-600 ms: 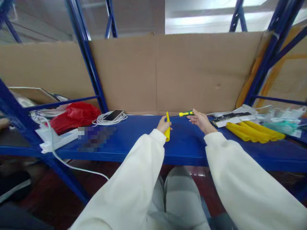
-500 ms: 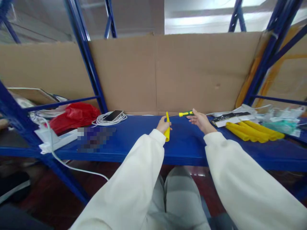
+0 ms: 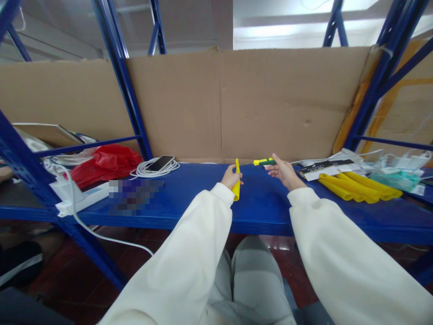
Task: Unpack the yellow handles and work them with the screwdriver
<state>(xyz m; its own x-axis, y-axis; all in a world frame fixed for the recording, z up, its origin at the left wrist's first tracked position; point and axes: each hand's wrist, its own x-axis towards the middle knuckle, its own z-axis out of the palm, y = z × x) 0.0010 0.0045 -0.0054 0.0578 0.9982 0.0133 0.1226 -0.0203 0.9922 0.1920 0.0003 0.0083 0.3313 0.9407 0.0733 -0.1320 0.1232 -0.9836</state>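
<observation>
Grey trousers (image 3: pixel 253 266) and cream sleeves (image 3: pixel 199 230) are nearest, above a glossy dark red floor (image 3: pixel 91 284). Over the middle of a smooth blue metal counter (image 3: pixel 199 194), the left hand (image 3: pixel 232 177) grips a yellow plastic tube (image 3: pixel 236 192), almost upright. The right hand (image 3: pixel 282 171) pinches the handle of a yellow-and-green screwdriver (image 3: pixel 264 161), its thin shaft pointing at the tube; whether they touch cannot be told. Rightward lie more yellow plastic tubes (image 3: pixel 358 187), and just behind them a flat black-and-white printed packet (image 3: pixel 326 168) whose pale marks are too small to read. On the left are a white plastic power strip (image 3: pixel 94 195), a pixelated patch hiding what is there, a black-screened phone (image 3: pixel 161 163) on a coiled white cable (image 3: pixel 139 171), and a crumpled red plastic bag (image 3: pixel 108 161). Behind, a tall brown cardboard panel (image 3: pixel 176 108) stands between blue steel uprights (image 3: pixel 126 81), with a pale ceiling (image 3: pixel 287 31) above.
</observation>
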